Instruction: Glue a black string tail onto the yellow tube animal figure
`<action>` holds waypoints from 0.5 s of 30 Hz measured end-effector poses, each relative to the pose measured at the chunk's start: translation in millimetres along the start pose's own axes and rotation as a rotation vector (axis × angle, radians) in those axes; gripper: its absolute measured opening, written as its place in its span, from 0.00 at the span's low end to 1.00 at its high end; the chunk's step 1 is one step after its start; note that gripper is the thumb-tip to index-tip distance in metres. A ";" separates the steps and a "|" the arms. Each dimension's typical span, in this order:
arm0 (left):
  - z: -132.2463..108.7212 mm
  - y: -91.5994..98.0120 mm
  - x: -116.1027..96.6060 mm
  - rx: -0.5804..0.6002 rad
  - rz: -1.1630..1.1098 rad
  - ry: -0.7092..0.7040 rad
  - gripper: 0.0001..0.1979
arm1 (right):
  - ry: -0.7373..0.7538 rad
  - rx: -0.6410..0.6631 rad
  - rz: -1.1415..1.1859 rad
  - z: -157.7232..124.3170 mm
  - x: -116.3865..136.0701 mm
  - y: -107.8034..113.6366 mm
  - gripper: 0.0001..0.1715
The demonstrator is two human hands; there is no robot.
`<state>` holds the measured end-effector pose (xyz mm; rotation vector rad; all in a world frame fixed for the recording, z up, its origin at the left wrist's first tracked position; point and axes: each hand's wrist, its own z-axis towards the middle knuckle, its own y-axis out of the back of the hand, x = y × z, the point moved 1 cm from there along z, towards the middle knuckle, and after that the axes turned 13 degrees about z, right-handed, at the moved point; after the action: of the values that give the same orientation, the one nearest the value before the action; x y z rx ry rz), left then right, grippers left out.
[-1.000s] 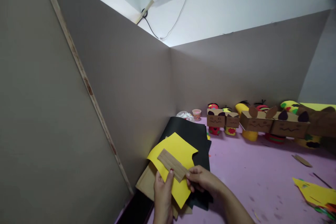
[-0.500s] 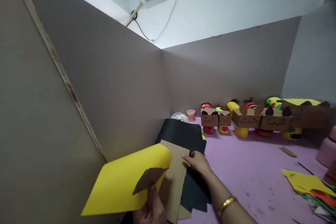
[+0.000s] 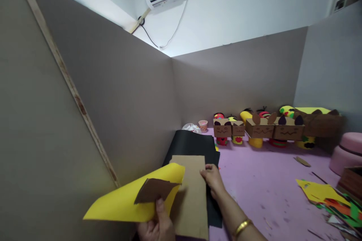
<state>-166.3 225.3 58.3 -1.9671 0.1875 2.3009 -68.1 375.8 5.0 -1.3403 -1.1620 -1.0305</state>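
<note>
A curved yellow sheet (image 3: 113, 205) and a small brown cardboard piece (image 3: 152, 190) are pinched together in my left hand (image 3: 158, 224), its thumb on the cardboard. My right hand (image 3: 211, 179) grips the right edge of a long cardboard sheet (image 3: 192, 199), fingers closed on it. That cardboard lies over a stack of black sheets (image 3: 195, 141) beside the left partition. The yellow sheet overlaps the cardboard's left side.
Cardboard cat-faced figures (image 3: 260, 128) line the back of the purple table (image 3: 249, 180). A paper cup (image 3: 203, 126) and a plastic bag (image 3: 191, 128) stand at the back left. At right are a pink container (image 3: 346, 154) and paper scraps (image 3: 325, 192).
The long cardboard sheet now lies straighter and covers more of the black sheets, with my right hand closed on its edge. The yellow sheet and small piece have tilted, and the view has shifted slightly right.
</note>
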 end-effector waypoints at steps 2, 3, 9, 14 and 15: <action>4.6 1.3 -6.0 0.031 -0.059 -0.006 0.19 | 0.017 -0.039 0.148 -1.4 6.6 29.9 0.12; 6.7 1.6 -11.6 0.054 -0.093 -0.024 0.19 | 0.022 -0.058 0.208 -2.1 10.7 48.7 0.12; 19.4 -16.3 -87.7 0.459 -0.441 -0.210 0.14 | -0.054 -0.111 0.380 -19.5 21.1 155.2 0.21; 36.6 -57.3 -135.4 0.963 -0.480 -0.207 0.14 | -0.133 -0.039 0.361 -45.2 1.6 183.5 0.18; 41.0 -65.8 -134.5 1.010 -0.438 -0.206 0.14 | -0.125 -0.027 0.347 -48.2 -2.2 184.4 0.18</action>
<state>-174.8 296.6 196.0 -1.1069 0.6609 1.5926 114.6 328.8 -22.7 -1.5796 -0.9635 -0.7218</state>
